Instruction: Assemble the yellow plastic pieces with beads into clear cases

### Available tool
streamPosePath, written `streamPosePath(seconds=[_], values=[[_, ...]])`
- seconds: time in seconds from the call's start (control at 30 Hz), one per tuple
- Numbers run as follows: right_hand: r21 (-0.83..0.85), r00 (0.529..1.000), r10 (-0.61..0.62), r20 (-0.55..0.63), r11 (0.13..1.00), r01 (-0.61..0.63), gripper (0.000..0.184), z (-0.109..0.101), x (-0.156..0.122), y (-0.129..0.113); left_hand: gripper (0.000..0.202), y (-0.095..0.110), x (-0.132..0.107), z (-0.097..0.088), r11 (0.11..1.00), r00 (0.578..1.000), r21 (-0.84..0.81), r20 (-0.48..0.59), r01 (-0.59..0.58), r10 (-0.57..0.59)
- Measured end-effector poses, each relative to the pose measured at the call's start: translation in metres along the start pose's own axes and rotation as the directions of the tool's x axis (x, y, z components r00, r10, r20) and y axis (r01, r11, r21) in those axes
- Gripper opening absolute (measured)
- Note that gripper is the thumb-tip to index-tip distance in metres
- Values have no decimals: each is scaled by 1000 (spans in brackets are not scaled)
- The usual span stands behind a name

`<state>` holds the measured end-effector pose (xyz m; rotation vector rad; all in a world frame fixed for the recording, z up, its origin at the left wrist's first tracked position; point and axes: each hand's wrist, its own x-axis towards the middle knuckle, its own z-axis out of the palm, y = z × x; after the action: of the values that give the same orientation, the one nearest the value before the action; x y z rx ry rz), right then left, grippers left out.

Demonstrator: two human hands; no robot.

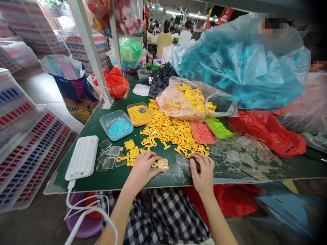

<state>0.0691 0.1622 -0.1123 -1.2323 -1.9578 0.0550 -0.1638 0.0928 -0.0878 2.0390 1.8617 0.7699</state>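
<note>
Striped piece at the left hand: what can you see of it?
The striped piece is small, yellow and plastic-looking, with a ring at its left end and a blocky head banded in several colours, too fine to count. It is at the table, near the front edge, between the left hand's thumb and fingers, which seem to touch it.

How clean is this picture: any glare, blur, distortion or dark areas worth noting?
Head view: glare on the floor at left, highlights on the blue bag; head view: baskets at the left edge look stretched; head view: upper right corner dark, blocky pixelation nearby; head view: left hand and right hand fairly sharp.
</note>
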Motion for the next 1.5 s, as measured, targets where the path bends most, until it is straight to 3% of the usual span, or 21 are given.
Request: streamPosePath(seconds=[0.2,0.7,0.87,1.13,1.23,1.33,1.4,1.5], values=[[-69,999,28,-44,997,-32,31,-1,0,0,36,1,2,-2,1000,999,-2,32,-2,2],[-124,997,74,-22,989,-76,34,1,-4,3,36,6,3,-9,995,993,-60,93,79,-73],[-139,997,68,-41,988,-73,36,3,-5,4,49,6,2,-10,995,994,-83,95,60,-52],[-133,998,18,-67,991,-26,31,1,-5,1,37,7,3,-9,997,994,-61,103,49,-43],[-55,992,-117,51,991,120,24,-6,-1,-11,37,6,3,-7,998,995,-26,83,51,-49],[65,913,-297,280,954,291,27,-11,8,-25,40,6,3,-7,998,995,-17,83,61,-60],[130,854,-364,372,931,340,31,-10,15,-31,43,6,3,-8,997,994,-28,89,69,-66],[183,822,-386,418,922,340,33,-3,27,-28,41,6,4,-11,995,991,-36,102,94,-90]])
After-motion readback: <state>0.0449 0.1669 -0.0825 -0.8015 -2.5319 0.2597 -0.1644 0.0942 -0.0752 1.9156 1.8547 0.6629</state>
